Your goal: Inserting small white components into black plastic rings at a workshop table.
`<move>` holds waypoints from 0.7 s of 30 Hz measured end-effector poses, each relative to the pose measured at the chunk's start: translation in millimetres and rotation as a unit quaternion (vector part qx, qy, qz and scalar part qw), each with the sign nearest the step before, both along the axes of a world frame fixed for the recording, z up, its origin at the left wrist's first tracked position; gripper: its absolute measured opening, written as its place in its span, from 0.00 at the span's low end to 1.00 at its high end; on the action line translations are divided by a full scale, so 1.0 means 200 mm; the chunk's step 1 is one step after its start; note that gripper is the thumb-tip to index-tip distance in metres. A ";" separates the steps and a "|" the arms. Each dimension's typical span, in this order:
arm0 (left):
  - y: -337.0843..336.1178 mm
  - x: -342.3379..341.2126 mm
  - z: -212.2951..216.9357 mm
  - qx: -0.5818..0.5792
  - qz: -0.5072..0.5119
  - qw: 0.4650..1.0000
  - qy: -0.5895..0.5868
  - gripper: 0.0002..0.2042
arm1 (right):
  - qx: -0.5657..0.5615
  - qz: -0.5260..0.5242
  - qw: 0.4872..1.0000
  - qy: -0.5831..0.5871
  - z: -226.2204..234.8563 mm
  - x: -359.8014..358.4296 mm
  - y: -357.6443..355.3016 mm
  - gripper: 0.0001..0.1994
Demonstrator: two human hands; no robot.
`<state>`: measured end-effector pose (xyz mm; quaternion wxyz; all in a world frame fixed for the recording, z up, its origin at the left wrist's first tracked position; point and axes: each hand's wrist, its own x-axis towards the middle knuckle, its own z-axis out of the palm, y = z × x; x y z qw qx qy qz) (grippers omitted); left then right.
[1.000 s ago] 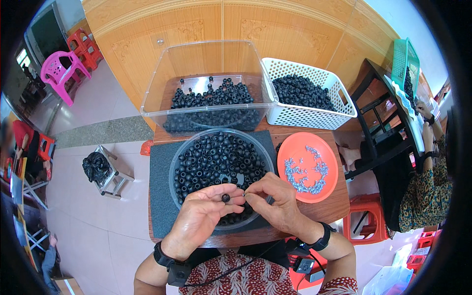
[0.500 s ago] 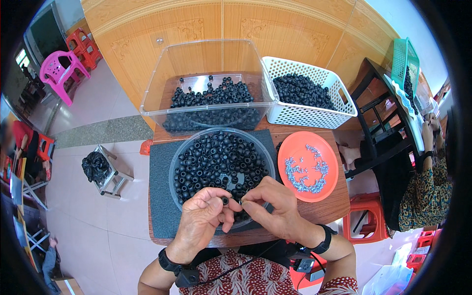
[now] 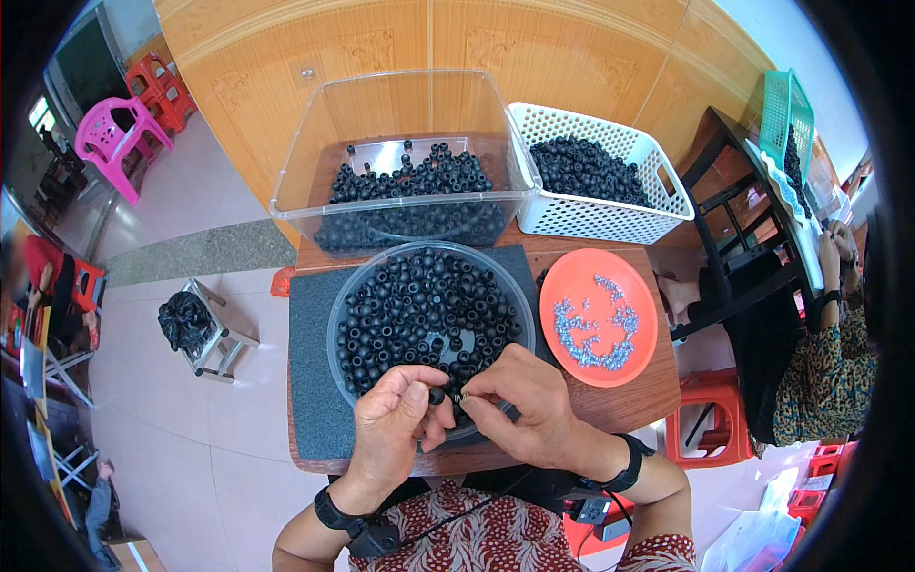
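Note:
Over the near rim of a round clear tub (image 3: 335, 303) full of black hollow caps (image 3: 381, 329), my two hands are close together. My left hand (image 3: 386, 419) is closed, pinching one black cap (image 3: 437, 395) between thumb and fingers. Just to the right of it, my right hand (image 3: 534, 405) is pinched on a tiny pale metallic piece (image 3: 464, 398), too small to identify. An orange plate (image 3: 637, 276) right of the tub carries scattered small silvery pieces (image 3: 618, 355).
Behind the tub stand a large clear box (image 3: 286, 207) and a white perforated basket (image 3: 596, 224), both holding black parts. A dark mat (image 3: 310, 391) lies on the wooden table (image 3: 624, 405). At right, another person's arm (image 3: 827, 329) is near a tray.
My right hand has shifted slightly left, bringing its tiny piece nearer the black cap. The cap has turned a little in my left fingers, its hole now less visible.

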<state>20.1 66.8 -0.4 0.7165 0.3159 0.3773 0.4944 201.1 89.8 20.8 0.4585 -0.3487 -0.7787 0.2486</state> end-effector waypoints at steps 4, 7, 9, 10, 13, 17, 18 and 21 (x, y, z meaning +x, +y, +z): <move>0.00 0.00 0.00 -0.030 -0.020 0.999 -0.024 0.15 | 0.004 0.002 1.000 0.002 -0.01 -0.01 0.00 0.07; 0.00 0.01 0.01 -0.055 -0.014 0.996 -0.063 0.15 | 0.025 -0.003 1.000 0.006 -0.02 -0.03 0.00 0.07; -0.01 0.02 0.00 -0.050 -0.013 0.997 -0.059 0.16 | 0.054 -0.015 0.998 -0.017 -0.04 -0.03 0.00 0.08; -0.01 0.02 0.00 -0.046 -0.012 0.997 -0.054 0.16 | 0.054 -0.014 0.998 -0.017 -0.04 -0.03 0.00 0.08; -0.01 0.03 0.00 -0.022 -0.010 1.000 -0.009 0.17 | 0.072 -0.021 0.997 -0.029 -0.04 -0.04 0.00 0.08; -0.03 0.04 -0.01 0.004 -0.012 1.000 0.011 0.17 | 0.082 -0.018 0.996 -0.041 -0.05 -0.03 0.00 0.08; -0.03 0.04 -0.01 0.015 -0.018 0.999 0.023 0.17 | 0.087 -0.017 0.995 -0.045 -0.05 -0.03 0.00 0.08; -0.04 0.03 -0.01 0.040 -0.037 0.998 0.043 0.15 | 0.113 -0.017 0.992 -0.056 -0.05 -0.03 0.00 0.09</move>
